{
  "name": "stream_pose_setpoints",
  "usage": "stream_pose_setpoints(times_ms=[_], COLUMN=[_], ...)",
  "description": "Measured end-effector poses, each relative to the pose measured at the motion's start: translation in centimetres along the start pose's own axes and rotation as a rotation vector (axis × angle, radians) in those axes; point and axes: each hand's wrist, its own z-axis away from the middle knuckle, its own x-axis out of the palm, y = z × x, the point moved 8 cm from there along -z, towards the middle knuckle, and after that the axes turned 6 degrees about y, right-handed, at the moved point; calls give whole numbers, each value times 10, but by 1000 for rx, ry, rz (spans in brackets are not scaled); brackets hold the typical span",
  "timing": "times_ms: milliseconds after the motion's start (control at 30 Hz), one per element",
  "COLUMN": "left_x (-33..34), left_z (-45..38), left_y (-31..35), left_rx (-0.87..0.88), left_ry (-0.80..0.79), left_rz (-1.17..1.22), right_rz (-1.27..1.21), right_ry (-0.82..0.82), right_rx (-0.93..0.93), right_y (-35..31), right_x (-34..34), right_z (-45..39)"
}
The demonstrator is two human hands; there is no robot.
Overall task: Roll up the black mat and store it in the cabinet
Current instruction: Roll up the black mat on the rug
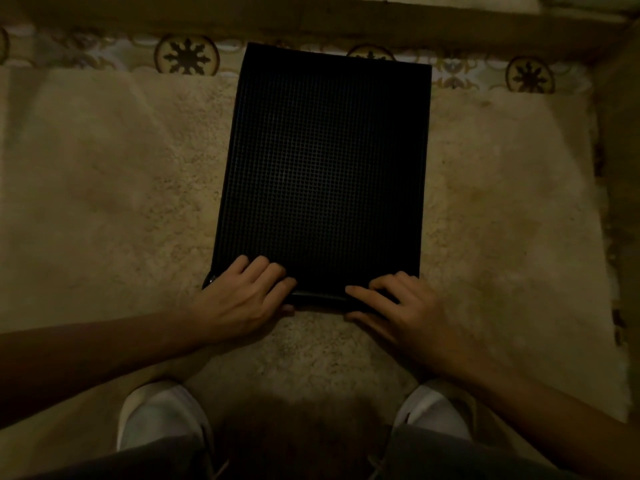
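Two hands grip the near edge of the black mat (320, 174) in the head view. The left hand (242, 299) has its fingers curled over the near left corner, thumb tucked beneath the edge; the right hand (398, 306) pinches the near right part likewise, fingers on top and thumb below. That edge is lifted into a slight curl, while the gridded mat lies otherwise flat on a shaggy beige rug (104, 202). Its far end overhangs patterned floor tiles (187, 55), beyond which runs a wooden ledge (415, 22). White shoes (159, 414) stand on the rug below the forearms. Light is dim throughout.
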Motion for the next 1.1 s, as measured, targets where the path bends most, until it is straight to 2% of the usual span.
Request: stream_pose_setpoints(times_ms=[267, 367, 633, 800, 933, 1033, 1100], left_x=[-7, -11, -16, -16, -25, -38, -38], left_z=[-20, -18, -20, -30, -31, -40, -44], left_y=[-19, -16, -26, -36, -29, -30, -30], left_rx=[-14, 61, 35, 7, 64, 73, 126], left_ry=[-59, -64, -52, 3, 85, 226, 224], left_rz=[129, 114, 80, 71, 77, -5, -1], right_rz=[-41, -87, -146, -135, -231, -248, -205], right_ry=[-37, -89, -133, -99, -156, -164, -149], right_rx=[-47, -61, -80, -77, -57, -46, -61], right_y=[17, 19, 22, 34, 36, 36, 35], right_x=[1, 1, -2, -1, 4, 1, -3], right_z=[-17, -23, -45, -53, -55, -56, -56])
